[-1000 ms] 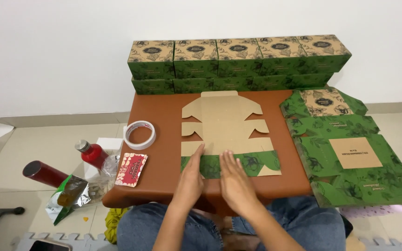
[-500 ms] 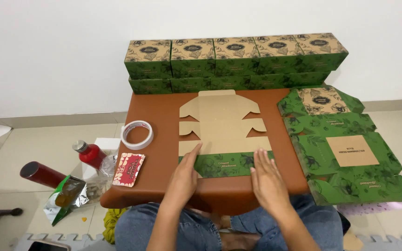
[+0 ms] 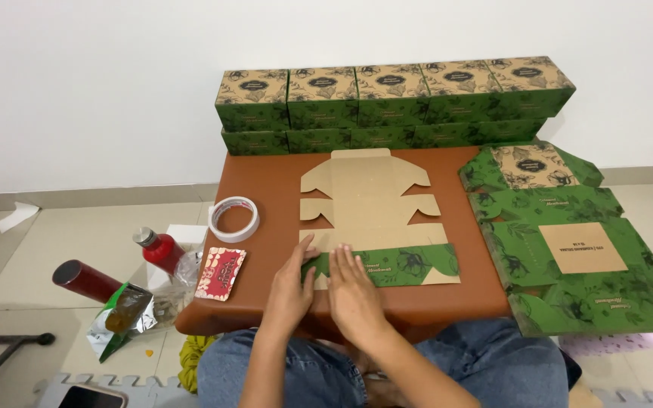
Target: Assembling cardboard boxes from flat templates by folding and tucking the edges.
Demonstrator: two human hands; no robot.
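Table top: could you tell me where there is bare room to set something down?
Bare brown table lies between the tape roll and the unfolded box blank, and right of the blank beside the flat green stack. The near edge is crowded by both hands.

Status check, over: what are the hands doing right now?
Both hands flat on the near green flap of the box blank: left hand, right hand. Blank lies unfolded on the table. Tape roll off to the left, clear.
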